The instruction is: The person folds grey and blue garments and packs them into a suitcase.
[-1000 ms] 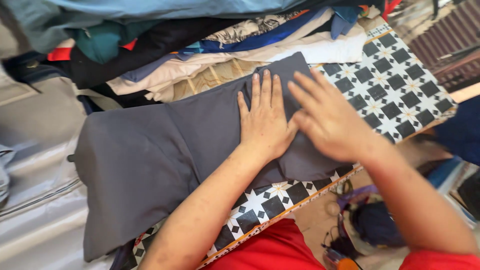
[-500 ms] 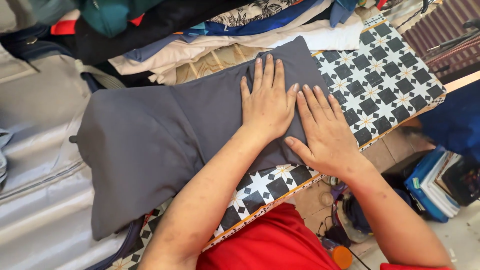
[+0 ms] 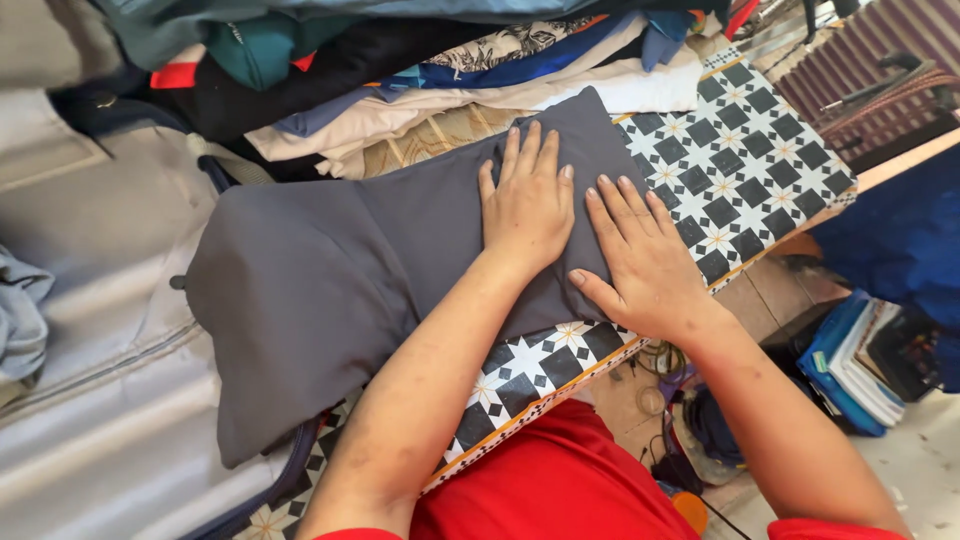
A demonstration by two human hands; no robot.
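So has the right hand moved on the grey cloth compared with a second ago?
Yes. The right hand has come down flat onto the grey cloth beside the left hand; earlier it was raised and blurred, overlapping that hand's edge.

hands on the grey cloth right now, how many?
2. The left hand lies flat, palm down, on the grey cloth near its middle; the right hand lies flat beside it at the cloth's right edge. No other hands visible.
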